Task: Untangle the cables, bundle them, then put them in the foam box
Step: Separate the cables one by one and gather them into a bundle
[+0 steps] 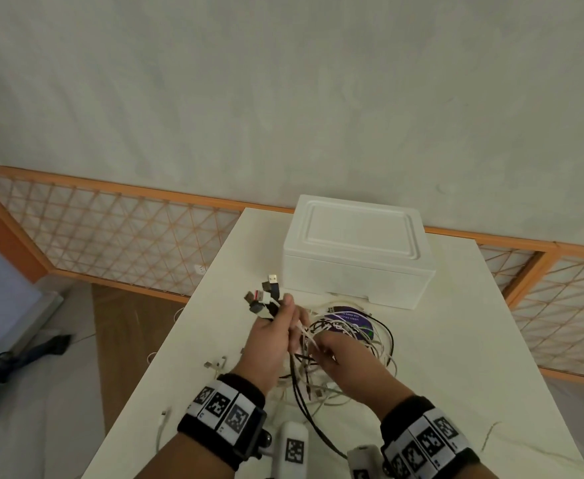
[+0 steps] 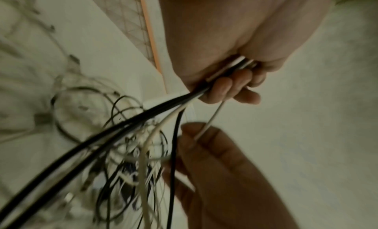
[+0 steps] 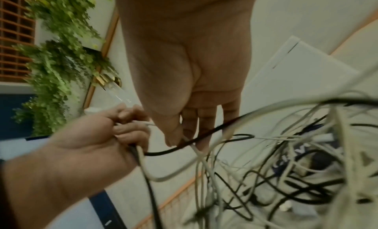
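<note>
A tangle of black and white cables (image 1: 352, 335) lies on the white table (image 1: 456, 340) in front of the closed white foam box (image 1: 356, 247). My left hand (image 1: 283, 318) grips a bunch of cable ends just above the table, and their USB plugs (image 1: 264, 295) stick out past the fingers. In the left wrist view the fingers (image 2: 229, 86) curl round black and white cords. My right hand (image 1: 321, 344) pinches one thin white cable (image 3: 194, 149) close beside the left hand, over the tangle (image 3: 286, 159).
A purple round label (image 1: 356, 319) lies under the cables. Loose plugs (image 1: 214, 364) rest near the table's left edge, and a thin white cable (image 1: 491, 432) lies at the front right. An orange lattice railing (image 1: 111, 233) runs behind the table. Leafy plants (image 3: 61, 54) hang on a wall.
</note>
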Demonstrator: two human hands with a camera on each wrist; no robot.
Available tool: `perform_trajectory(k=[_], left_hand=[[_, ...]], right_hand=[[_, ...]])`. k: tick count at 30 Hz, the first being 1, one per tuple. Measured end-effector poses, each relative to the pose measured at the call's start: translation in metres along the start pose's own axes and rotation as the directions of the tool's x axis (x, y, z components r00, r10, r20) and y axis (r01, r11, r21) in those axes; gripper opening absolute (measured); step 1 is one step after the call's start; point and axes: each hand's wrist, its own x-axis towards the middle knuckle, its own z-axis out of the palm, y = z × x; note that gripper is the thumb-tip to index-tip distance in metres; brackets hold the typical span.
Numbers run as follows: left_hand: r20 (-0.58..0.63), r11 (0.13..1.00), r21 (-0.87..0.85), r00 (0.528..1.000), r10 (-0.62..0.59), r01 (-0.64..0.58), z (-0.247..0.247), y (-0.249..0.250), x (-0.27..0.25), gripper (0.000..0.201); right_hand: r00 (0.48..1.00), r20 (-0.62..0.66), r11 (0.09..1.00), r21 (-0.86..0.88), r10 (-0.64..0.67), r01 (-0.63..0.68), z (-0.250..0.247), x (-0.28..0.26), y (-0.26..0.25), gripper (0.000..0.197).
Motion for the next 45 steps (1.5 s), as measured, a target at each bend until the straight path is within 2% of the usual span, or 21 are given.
perform_trajectory(k=[2,3,5,7,9,11,13,16,18,21,23,25,27,29,31,32,34,37,41,43,45], left_hand=[[-0.075,0.999,0.043,0.997,-0.005,0.009,-0.009,0.006,0.002,0.053],[-0.112,1.0,0.008,0.994,0.001,0.0,-0.012,0.01,0.003,0.052],[-0.143,0.979,-0.205,0.99,-0.01,-0.02,-0.016,0.016,0.004,0.047],[-0.133,0.916,-0.399,0.991,-0.013,-0.041,-0.014,0.018,0.005,0.043],[-0.113,0.897,-0.438,0.994,0.002,-0.051,-0.014,0.012,0.004,0.044],[-0.087,0.933,-0.359,0.996,-0.003,-0.029,-0.016,0.001,0.004,0.048],[-0.058,0.984,-0.178,0.998,-0.019,0.009,-0.019,-0.005,0.003,0.048],[-0.001,0.996,0.053,0.997,-0.072,0.072,-0.017,-0.01,0.0,0.035],[0.034,0.992,0.058,0.993,-0.114,0.112,-0.007,-0.007,-0.006,0.016],[0.061,0.982,0.117,0.986,-0.155,0.147,0.005,-0.003,-0.005,0.018],[0.032,0.973,0.186,0.989,-0.146,0.137,0.009,0.003,-0.003,0.005],[-0.03,0.979,0.146,0.99,-0.141,0.144,0.01,0.008,-0.001,0.006],[-0.034,0.993,-0.049,0.993,-0.112,0.11,0.011,0.012,-0.002,0.013],[-0.035,0.971,-0.214,0.993,-0.115,0.105,0.007,0.014,-0.001,0.012],[-0.05,0.949,-0.296,0.99,-0.131,0.111,0.002,0.013,0.003,0.015],[-0.066,0.947,-0.3,0.988,-0.141,0.116,-0.001,0.011,0.005,0.015],[-0.106,0.952,-0.284,0.983,-0.153,0.117,-0.008,0.011,0.007,0.015],[-0.157,0.94,-0.32,0.972,-0.174,0.117,-0.018,0.005,0.004,0.013],[-0.251,0.903,-0.421,0.946,-0.203,0.082,-0.03,0.0,0.0,0.021],[-0.29,0.886,-0.46,0.935,-0.202,0.048,-0.039,0.001,0.002,0.018],[-0.3,0.875,-0.484,0.934,-0.196,0.029,-0.047,0.0,0.004,0.016]], right_hand=[[0.999,-0.021,0.997,-0.055,0.048,-0.049,0.002,0.001,0.01,0.023],[0.997,-0.018,0.994,-0.082,0.074,-0.075,0.003,0.001,0.014,0.021],[0.993,-0.036,0.989,-0.089,0.112,-0.115,0.004,0.003,0.023,0.016],[0.99,-0.021,0.983,-0.119,0.138,-0.139,0.004,0.005,0.028,0.013],[0.988,0.008,0.976,-0.152,0.157,-0.154,0.002,0.008,0.029,0.011],[0.984,-0.036,0.982,-0.071,0.175,-0.177,-0.003,0.01,0.026,0.012],[0.974,-0.147,0.984,0.082,0.17,-0.159,-0.012,0.01,0.017,0.017],[0.957,-0.257,0.964,0.256,0.134,-0.066,-0.031,0.008,-0.005,0.025],[0.957,-0.274,0.938,0.345,0.1,0.0,-0.042,0.008,-0.023,0.025],[0.961,-0.276,0.878,0.466,0.024,0.111,-0.049,0.006,-0.042,0.022],[0.953,-0.302,0.833,0.526,-0.006,0.172,-0.048,0.005,-0.047,0.019],[0.934,-0.355,0.822,0.541,0.032,0.178,-0.046,0.007,-0.043,0.025],[0.943,-0.323,0.854,0.51,0.074,0.108,-0.04,0.01,-0.034,0.033],[0.993,-0.107,0.898,0.44,0.054,-0.001,-0.029,0.01,-0.026,0.028],[0.996,0.081,0.914,0.403,0.023,-0.054,-0.014,0.006,-0.019,0.014],[0.993,0.111,0.925,0.373,0.032,-0.071,-0.009,0.004,-0.016,0.011],[0.99,0.122,0.967,0.236,0.066,-0.094,-0.005,0.002,-0.01,0.023],[0.988,0.122,0.993,0.057,0.096,-0.104,-0.014,0.004,-0.005,0.029],[0.997,0.009,0.988,-0.133,0.077,-0.075,-0.043,-0.001,-0.001,0.021],[0.991,-0.019,0.964,-0.23,0.13,-0.131,-0.057,-0.008,0.007,0.015],[0.977,-0.056,0.951,-0.221,0.207,-0.214,-0.063,-0.016,0.02,0.012]])
